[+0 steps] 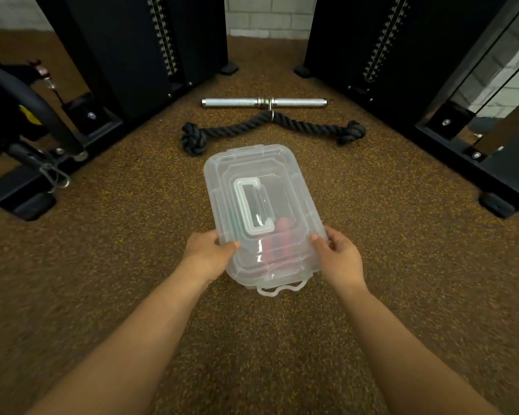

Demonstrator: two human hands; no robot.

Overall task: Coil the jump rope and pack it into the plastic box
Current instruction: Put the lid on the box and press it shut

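A clear plastic box [285,181] with its lid on and a flat carry handle on top is in the middle of the view, over the brown speckled floor. My left hand [207,254] grips its near left corner and my right hand [339,256] grips its near right corner. Through the lid I see the jump rope [277,241] as blurred red and blue shapes inside, near my hands. A white latch loop hangs from the box's near end. I cannot tell whether the box rests on the floor or is lifted.
Beyond the box lie a black rope attachment with knotted ends [270,130] and a silver metal bar [264,102]. Black gym machine frames [432,94] stand at left and right, with a padded arm [21,106] at far left.
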